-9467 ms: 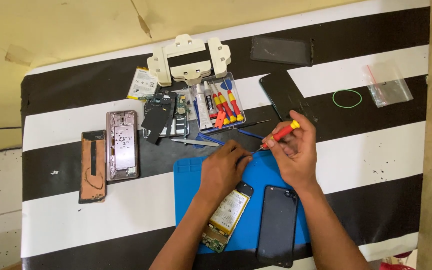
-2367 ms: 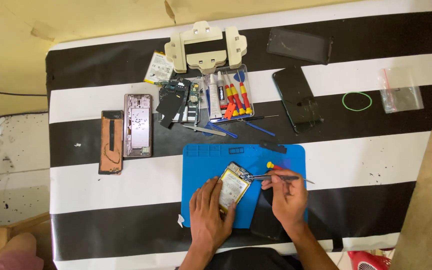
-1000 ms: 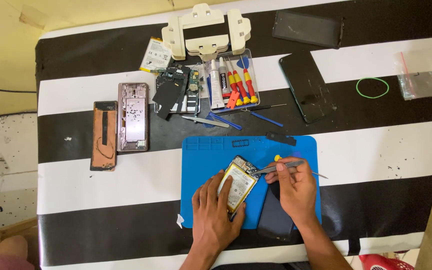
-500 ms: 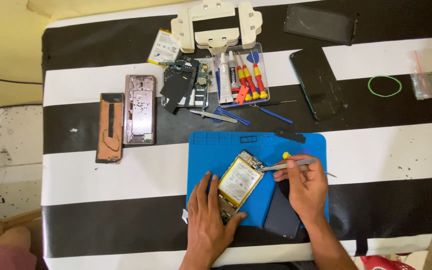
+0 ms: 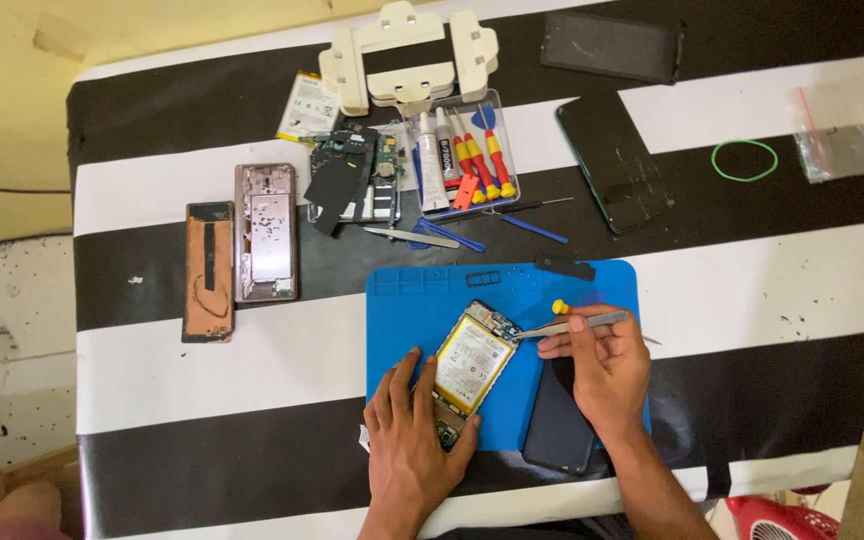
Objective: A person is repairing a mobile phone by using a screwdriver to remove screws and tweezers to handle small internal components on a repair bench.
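Black-and-white striped table (image 5: 202, 370) beside speckled floor (image 5: 2, 350), blue repair mat (image 5: 422, 300), left hand (image 5: 417, 440) fingers spread steadying opened phone (image 5: 472, 360), right hand (image 5: 602, 365) pinching metal tweezers (image 5: 562, 326)

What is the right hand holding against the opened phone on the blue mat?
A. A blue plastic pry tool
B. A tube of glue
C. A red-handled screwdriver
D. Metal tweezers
D. The right hand grips slim metal tweezers, their tip at the upper edge of the opened phone, which the left hand steadies on the blue mat.

Opened phone (image 5: 474, 362) on blue mat (image 5: 422, 300)
We note left hand (image 5: 414, 440) steadying it; right hand (image 5: 602, 360) holds tweezers (image 5: 562, 326) at its upper edge.
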